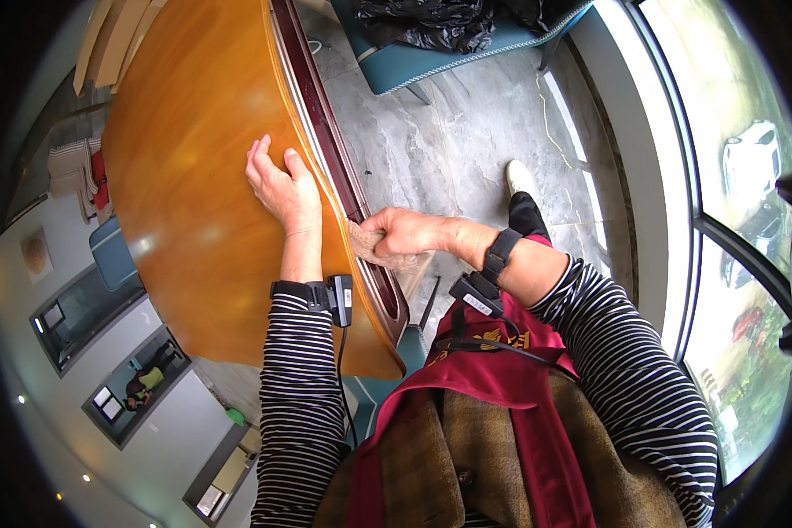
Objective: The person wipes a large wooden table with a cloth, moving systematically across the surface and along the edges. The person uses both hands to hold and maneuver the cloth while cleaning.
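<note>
My right hand (406, 231) presses a light brown cloth (376, 251) against the dark red, silver-striped side edge (330, 145) of a large wooden table. The cloth is bunched under my fingers and hangs partly below them. On the glossy orange-brown tabletop (198, 198), close to its rim, rests my left hand (284, 181), its fingers apart and nothing in it. Both wrists carry black straps with small devices and cables.
A teal chair (422, 66) with black plastic bags (429, 26) on it stands beyond the table, near the window. Another blue chair (112, 254) is at the table's far side. Grey marble-patterned floor (435, 145) lies beside the table; a person (145, 383) is visible in the distance.
</note>
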### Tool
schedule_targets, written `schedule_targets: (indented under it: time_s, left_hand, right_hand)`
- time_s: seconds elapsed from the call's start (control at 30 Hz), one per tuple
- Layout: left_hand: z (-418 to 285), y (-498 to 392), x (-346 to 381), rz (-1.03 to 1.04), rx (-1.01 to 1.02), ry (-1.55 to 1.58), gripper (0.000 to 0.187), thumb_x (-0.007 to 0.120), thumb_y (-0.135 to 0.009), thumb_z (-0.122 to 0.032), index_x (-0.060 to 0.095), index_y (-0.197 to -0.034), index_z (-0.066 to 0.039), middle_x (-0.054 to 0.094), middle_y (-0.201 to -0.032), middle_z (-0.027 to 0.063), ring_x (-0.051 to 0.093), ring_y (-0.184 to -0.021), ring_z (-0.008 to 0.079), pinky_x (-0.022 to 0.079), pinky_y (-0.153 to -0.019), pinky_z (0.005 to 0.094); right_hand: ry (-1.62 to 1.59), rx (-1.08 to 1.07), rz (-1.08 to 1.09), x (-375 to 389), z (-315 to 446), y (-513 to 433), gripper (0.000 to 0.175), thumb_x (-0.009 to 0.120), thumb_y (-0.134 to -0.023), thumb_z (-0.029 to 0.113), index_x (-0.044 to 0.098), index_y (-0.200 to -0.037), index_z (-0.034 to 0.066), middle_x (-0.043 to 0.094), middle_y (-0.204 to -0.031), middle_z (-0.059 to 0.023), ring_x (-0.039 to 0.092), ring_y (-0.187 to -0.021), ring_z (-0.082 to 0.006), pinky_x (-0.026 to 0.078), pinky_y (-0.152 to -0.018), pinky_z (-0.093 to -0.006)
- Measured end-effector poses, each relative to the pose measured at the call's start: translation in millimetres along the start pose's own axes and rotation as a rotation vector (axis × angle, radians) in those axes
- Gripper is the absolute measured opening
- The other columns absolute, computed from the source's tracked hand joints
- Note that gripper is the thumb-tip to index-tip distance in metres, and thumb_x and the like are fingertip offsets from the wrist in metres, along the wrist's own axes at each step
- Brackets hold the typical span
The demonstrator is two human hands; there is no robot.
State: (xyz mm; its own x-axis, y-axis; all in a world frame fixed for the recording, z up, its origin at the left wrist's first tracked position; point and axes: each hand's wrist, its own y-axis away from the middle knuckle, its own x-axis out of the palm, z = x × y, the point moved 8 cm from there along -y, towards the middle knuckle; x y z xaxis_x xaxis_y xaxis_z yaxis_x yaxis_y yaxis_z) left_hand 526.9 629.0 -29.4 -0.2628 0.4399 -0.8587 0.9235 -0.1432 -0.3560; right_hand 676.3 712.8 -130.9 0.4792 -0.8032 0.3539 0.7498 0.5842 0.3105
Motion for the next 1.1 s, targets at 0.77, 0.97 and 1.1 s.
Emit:
schedule_targets:
  time_s: [0.77,0.97,1.1]
  left_hand:
    - [-8.9,0.4,-6.5,0.015,-0.041,-0.020,0.044,0.064,-0.087,-0.014,0.054,-0.129,-0.005,0.050,-0.137,0.0166,0.042,-0.135,0.0391,0.034,-0.111,0.0515]
    - [-9.5,0.9,-6.0,0.021,-0.044,-0.031,0.045,0.063,-0.087,-0.014,0.053,-0.130,-0.004,0.050,-0.137,0.0171,0.041,-0.135,0.0386,0.033,-0.112,0.0521]
    - [-9.5,0.5,-5.0,0.009,-0.015,-0.030,0.045,0.063,-0.088,-0.015,0.053,-0.130,-0.004,0.051,-0.137,0.0175,0.042,-0.134,0.0383,0.033,-0.112,0.0520]
  right_hand:
    - [1.027,-0.495,-0.714,-142.1,137.4,-103.7,0.050,0.054,-0.085,0.001,0.057,-0.132,0.0185,0.056,-0.120,-0.0183,0.060,-0.111,-0.0387,0.052,-0.094,-0.0420]
    - [0.977,-0.509,-0.598,-98.8,109.1,-76.3,0.042,0.052,-0.089,0.011,0.058,-0.130,0.0206,0.053,-0.119,-0.0176,0.062,-0.106,-0.0405,0.054,-0.090,-0.0456]
    - [0.973,-0.526,-0.513,-63.7,78.0,-46.9,0.034,0.055,-0.090,0.015,0.061,-0.123,0.0199,0.053,-0.115,-0.0159,0.063,-0.100,-0.0402,0.054,-0.085,-0.0458]
